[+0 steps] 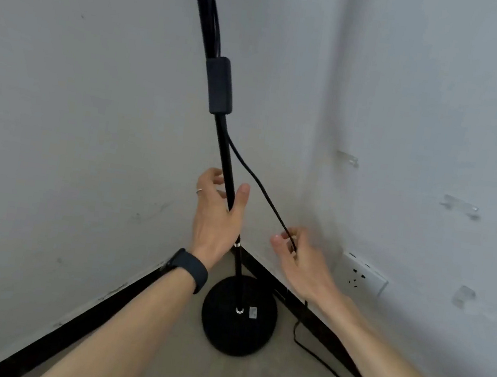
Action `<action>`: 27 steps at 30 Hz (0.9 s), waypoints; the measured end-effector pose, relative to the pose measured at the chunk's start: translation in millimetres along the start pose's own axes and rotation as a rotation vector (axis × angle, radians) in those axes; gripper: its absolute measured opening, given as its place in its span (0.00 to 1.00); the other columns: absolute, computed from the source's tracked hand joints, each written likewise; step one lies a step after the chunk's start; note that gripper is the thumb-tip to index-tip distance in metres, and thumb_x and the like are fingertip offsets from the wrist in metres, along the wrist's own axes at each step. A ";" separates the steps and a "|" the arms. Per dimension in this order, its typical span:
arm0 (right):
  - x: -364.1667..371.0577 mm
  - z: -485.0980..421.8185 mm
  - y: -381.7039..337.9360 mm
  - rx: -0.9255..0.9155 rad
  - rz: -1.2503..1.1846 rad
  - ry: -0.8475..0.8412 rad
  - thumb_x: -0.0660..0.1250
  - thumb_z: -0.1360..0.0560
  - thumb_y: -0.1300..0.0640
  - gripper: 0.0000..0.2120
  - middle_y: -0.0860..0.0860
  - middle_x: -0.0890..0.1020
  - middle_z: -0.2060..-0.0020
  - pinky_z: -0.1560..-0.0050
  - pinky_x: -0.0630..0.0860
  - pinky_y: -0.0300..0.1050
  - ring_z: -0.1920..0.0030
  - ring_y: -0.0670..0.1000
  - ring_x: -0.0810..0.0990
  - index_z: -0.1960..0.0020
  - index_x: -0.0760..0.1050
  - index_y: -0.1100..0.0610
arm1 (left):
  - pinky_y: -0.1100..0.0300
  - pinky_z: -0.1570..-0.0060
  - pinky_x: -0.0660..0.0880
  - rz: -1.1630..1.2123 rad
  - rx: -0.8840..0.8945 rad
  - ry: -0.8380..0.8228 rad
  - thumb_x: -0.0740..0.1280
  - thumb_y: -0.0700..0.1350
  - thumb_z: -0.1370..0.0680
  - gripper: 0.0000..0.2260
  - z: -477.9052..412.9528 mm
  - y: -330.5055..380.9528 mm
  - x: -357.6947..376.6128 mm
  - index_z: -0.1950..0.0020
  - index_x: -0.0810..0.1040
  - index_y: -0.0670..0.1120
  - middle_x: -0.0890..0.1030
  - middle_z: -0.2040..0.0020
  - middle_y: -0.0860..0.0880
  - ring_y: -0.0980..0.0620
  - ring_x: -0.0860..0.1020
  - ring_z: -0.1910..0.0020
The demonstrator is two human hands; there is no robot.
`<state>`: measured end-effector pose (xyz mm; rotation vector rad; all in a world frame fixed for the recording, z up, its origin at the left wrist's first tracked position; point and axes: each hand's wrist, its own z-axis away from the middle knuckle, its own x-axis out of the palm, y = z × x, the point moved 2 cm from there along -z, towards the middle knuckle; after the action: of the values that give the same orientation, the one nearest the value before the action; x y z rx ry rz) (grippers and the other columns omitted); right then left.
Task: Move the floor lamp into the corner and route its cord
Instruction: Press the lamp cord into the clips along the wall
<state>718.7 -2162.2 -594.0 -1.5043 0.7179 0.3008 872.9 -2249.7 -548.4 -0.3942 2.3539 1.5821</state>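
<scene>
A black floor lamp stands in the room corner. Its round base (238, 316) rests on the floor close to both walls, and its thin pole (225, 153) rises up out of the frame. A black block-shaped box (219, 85) sits on the pole higher up. My left hand (216, 215) is wrapped loosely around the pole at mid height. The black cord (260, 186) leaves the pole below the box and slants down to my right hand (295, 254), which pinches it between fingertips. More cord (313, 356) lies on the floor along the right wall.
A white wall socket (360, 276) sits low on the right wall. Several clear plastic cable clips (461, 205) are stuck on that wall above and beside it. Black skirting (82, 315) runs along both walls. The floor (173, 365) is beige.
</scene>
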 end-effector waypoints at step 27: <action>-145.6 17.1 -64.7 0.054 0.355 0.387 0.61 0.20 0.50 0.09 0.46 0.86 0.58 0.52 0.77 0.47 0.55 0.53 0.82 0.48 0.80 0.49 | 0.57 0.57 0.77 0.572 -0.345 -0.113 0.71 0.50 0.22 0.04 -28.6 87.6 100.3 0.51 0.81 0.50 0.87 0.57 0.53 0.56 0.83 0.67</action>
<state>650.5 -2114.9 -457.0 -1.3939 1.2976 0.2557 745.3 -2251.4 -500.9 0.3355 2.2192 2.2008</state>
